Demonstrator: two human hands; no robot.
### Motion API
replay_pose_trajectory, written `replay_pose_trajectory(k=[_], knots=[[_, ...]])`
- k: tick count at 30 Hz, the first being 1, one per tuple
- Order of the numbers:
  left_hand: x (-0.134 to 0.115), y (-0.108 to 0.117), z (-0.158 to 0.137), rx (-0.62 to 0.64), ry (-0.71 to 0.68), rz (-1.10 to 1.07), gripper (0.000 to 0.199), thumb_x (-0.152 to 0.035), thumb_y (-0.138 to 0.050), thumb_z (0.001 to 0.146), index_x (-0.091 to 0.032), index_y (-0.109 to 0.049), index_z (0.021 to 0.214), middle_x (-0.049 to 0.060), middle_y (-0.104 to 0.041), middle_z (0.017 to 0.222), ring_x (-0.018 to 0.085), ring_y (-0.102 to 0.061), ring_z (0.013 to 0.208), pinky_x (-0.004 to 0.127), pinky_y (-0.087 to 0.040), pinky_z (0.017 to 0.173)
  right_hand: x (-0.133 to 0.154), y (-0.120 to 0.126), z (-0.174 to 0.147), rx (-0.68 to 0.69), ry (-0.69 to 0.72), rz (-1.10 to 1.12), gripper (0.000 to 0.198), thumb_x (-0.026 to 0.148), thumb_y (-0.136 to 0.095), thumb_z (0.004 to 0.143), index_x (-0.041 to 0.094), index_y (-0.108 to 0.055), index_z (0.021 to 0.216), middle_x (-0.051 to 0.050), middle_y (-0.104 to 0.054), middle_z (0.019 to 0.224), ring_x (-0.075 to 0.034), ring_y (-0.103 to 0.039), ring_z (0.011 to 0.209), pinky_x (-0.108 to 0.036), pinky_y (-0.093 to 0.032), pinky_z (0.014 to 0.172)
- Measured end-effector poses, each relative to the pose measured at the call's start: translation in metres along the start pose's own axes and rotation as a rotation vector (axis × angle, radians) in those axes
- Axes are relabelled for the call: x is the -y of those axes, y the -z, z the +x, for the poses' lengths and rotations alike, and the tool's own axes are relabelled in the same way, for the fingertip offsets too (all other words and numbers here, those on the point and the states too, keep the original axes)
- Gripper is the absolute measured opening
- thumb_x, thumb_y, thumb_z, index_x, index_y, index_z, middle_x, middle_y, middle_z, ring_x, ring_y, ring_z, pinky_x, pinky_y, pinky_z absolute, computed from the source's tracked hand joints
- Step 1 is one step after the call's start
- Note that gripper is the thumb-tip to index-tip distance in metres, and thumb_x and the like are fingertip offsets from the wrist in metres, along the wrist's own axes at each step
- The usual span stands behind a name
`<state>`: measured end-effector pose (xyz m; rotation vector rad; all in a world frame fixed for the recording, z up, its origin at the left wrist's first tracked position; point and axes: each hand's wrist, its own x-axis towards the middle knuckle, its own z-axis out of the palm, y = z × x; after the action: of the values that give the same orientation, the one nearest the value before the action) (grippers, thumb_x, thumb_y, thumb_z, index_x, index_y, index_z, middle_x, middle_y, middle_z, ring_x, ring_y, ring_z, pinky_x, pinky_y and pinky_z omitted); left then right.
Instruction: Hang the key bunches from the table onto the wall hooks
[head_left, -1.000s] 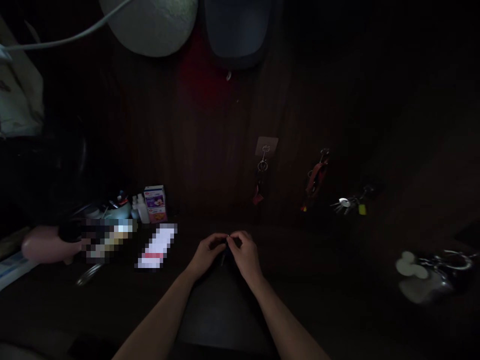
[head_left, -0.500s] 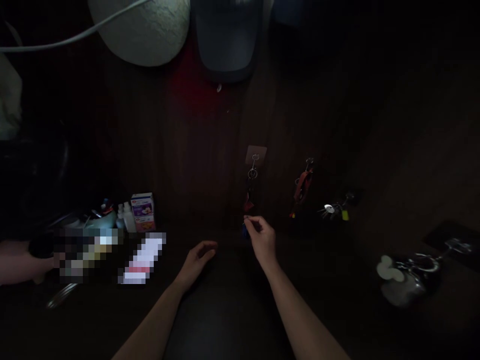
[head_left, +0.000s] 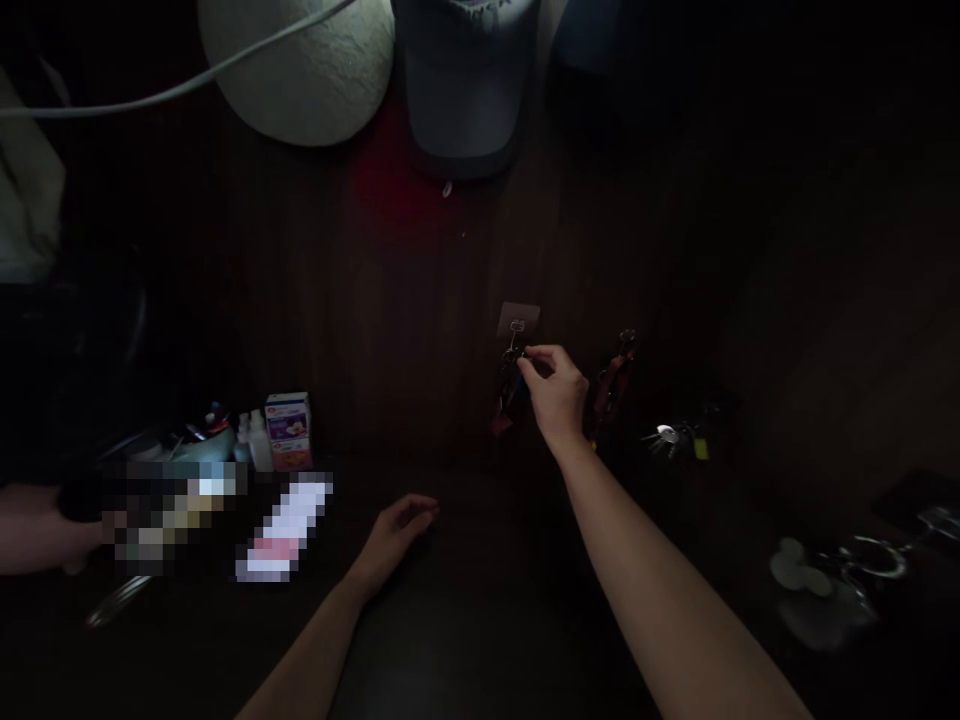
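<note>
My right hand [head_left: 556, 392] is raised in front of the dark wooden panel. Its thumb and index finger pinch a key ring with a small blue piece [head_left: 516, 381] hanging below. The ring itself is hard to make out in the dark. The fingertips are right beside a metal wall hook [head_left: 517, 326] on a square adhesive pad. From this hook also hangs a reddish tag [head_left: 501, 418]. Low on the dark surface rests my left hand [head_left: 396, 535], fingers loosely curved and apart from the thumb, nothing in it.
To the right hang a reddish-brown strap [head_left: 613, 385], keys with a yellow tag [head_left: 701, 448] and a large ring with pale charms [head_left: 801, 568]. Caps [head_left: 465, 105] hang above. Small boxes [head_left: 289, 432], white bottles [head_left: 259, 440] and another person's forearm [head_left: 37, 530] are at left.
My right hand has moved up and slightly right, carrying the key ring up to the wall hook. My left hand has stayed about where it was. The view has shifted slightly.
</note>
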<state>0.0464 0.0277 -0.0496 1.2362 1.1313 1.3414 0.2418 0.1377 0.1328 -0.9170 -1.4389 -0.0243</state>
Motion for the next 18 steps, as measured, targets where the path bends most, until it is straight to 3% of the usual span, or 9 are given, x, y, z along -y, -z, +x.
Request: replay_pose_trajectory(k=[8,18], knots=[[0.003,0.000,0.001,-0.005,0.016,-0.063,0.027,-0.039,-0.068,0.072,-0.020,-0.067,0.092,0.006,-0.071,0.089,0.021,-0.062,0.090,0.030,-0.044,0.078,-0.008,-0.016,0.017,0.089,0.100,-0.109,0.019,0.023,-0.059,0.077,0.021,-0.062,0.096,-0.006,-0.070,0.096,-0.021,-0.065,0.089,-0.035,-0.048,0.080],[0.003,0.001,0.003,-0.004,0.028,-0.060,0.027,-0.038,-0.067,0.074,-0.019,-0.067,0.093,0.005,-0.071,0.088,0.019,-0.063,0.086,0.030,-0.044,0.077,-0.012,-0.017,0.001,0.105,0.061,-0.121,0.039,0.025,-0.059,0.078,0.021,-0.054,0.117,-0.008,-0.068,0.101,-0.023,-0.063,0.093,-0.040,-0.047,0.085]])
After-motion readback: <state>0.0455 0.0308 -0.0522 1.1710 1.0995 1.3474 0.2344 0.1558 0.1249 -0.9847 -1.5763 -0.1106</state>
